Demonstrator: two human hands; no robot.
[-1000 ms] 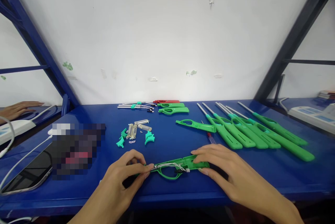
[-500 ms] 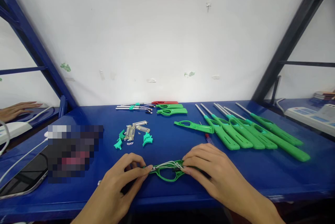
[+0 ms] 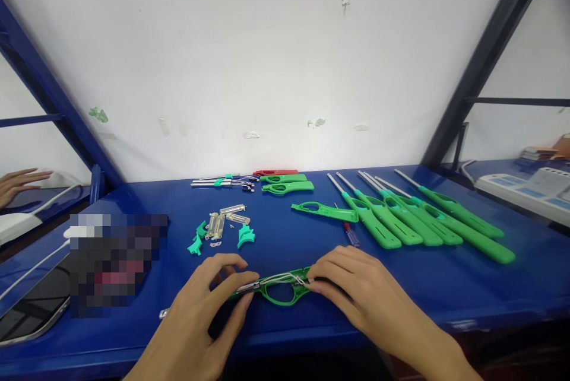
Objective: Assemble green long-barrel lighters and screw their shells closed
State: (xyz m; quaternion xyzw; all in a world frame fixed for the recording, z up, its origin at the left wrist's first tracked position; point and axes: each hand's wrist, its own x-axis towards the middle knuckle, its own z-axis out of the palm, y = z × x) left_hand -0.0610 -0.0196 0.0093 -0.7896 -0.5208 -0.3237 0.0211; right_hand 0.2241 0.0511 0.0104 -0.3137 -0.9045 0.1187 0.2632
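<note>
An open green lighter shell (image 3: 278,301) lies near the table's front edge, with white wires (image 3: 280,278) running along its inside. My left hand (image 3: 205,304) pinches its left end, where a metal piece shows between thumb and fingers. At the right end, my right hand (image 3: 356,286) closes its thumb and fingers on the shell beside the wires; its palm hides the rest of that end. Another green shell half (image 3: 325,212) lies behind my right hand, next to a screwdriver with a purple handle (image 3: 351,235).
Several assembled green lighters (image 3: 374,224) lie at right. Clear tanks (image 3: 215,225), teal triggers (image 3: 246,236), metal rods (image 3: 214,183) and a red shell (image 3: 278,172) sit further back. A phone (image 3: 35,304) is at left. Another person's hand (image 3: 22,185) shows beyond the frame post.
My left thumb and fingers have parted slightly, showing more of the metal piece at the shell's left end. The whole view has shifted slightly.
</note>
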